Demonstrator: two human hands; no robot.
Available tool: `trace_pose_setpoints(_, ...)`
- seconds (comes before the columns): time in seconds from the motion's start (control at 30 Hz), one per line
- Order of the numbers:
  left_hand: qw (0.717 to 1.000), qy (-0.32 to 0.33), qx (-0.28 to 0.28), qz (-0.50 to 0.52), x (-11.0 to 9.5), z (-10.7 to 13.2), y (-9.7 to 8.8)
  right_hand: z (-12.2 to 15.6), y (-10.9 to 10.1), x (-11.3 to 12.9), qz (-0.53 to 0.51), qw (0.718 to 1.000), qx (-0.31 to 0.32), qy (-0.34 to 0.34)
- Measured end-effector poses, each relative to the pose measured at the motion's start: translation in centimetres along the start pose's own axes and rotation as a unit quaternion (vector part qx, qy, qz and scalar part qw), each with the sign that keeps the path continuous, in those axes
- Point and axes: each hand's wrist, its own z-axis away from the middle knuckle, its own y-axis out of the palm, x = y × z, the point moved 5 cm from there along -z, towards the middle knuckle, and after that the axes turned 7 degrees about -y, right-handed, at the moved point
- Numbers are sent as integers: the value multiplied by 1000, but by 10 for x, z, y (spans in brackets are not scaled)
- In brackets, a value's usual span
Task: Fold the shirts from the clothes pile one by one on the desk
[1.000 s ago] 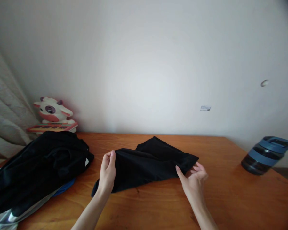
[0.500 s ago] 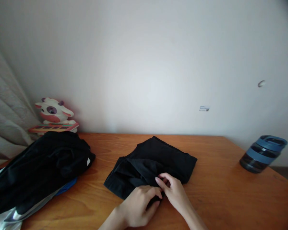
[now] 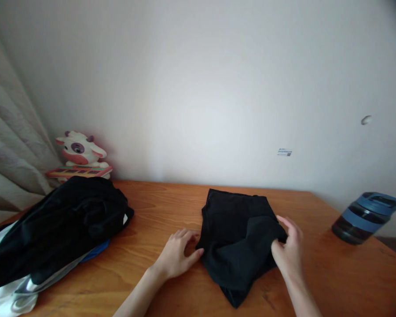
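Close to the near side of the wooden table point(image 3: 165, 198), at the far left of the view, some white cloth point(image 3: 15, 295) spills from beneath a heap of clothing. Farther right, the black cloth point(image 3: 234, 237) lies on the tabletop right of centre, between the two hands, one pointed corner of it reaching toward the wearer. Its near half is rumpled and rises in a soft fold, while its far part lies flatter, with a nearly straight edge at the back. The left hand point(image 3: 176, 255) is at its left edge, thumb and fingers bowed apart with a gap between them, their tips meeting the material; whether they nip it, I cannot tell. The right hand point(image 3: 289, 246) is clamped on the right side, thumb in front, fingers behind, with a raised flap of fabric between

Left of the hands, well apart from them, a crumpled black garment point(image 3: 72, 224) tops the heap, a bit of blue fabric point(image 3: 95, 251) showing under its edge. Over on the right is a dark bottle point(image 3: 366, 218) with a blue lid and blue band. Beyond the heap sits a cow toy point(image 3: 82, 149) with a small keyboard, beside a pale curtain point(image 3: 13, 132). Farthest back, the white wall point(image 3: 198, 88) bears a small printed label point(image 3: 284, 152)
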Motion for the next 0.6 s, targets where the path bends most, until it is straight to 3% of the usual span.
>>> trace_pose_setpoints(0.07,999,12,37,15,-9,1,11,8,17,31,49,974,173,-138)
trace_pose_setpoints(0.13,996,-12,41,75,-12,-1,13,22,37,56,98,919,321,-207)
trace_pose_setpoints(0.17,991,-37,26,126,-10,-2,11,27,46,65,122,898,360,-220)
trace_pose_setpoints(0.23,962,-90,-33,256,-4,-6,-2,27,61,81,137,885,387,-220)
trace_pose_setpoints(0.33,878,-116,-133,445,7,-9,-30,3,75,91,54,926,348,-133)
trace_pose_setpoints(0.4,824,-133,-190,517,18,-9,-47,-27,72,84,-86,968,235,9)
trace_pose_setpoints(0.43,803,-150,-215,535,25,-8,-52,-43,67,75,-157,971,158,90)
trace_pose_setpoints(0.47,786,-173,-235,544,32,-6,-56,-55,59,63,-221,956,61,182)
trace_pose_setpoints(0.5,775,-197,-248,547,39,-5,-57,-66,53,53,-242,942,9,231)
trace_pose_setpoints(0.6,772,-262,-224,534,51,-4,-47,-75,34,24,-227,920,-42,317)
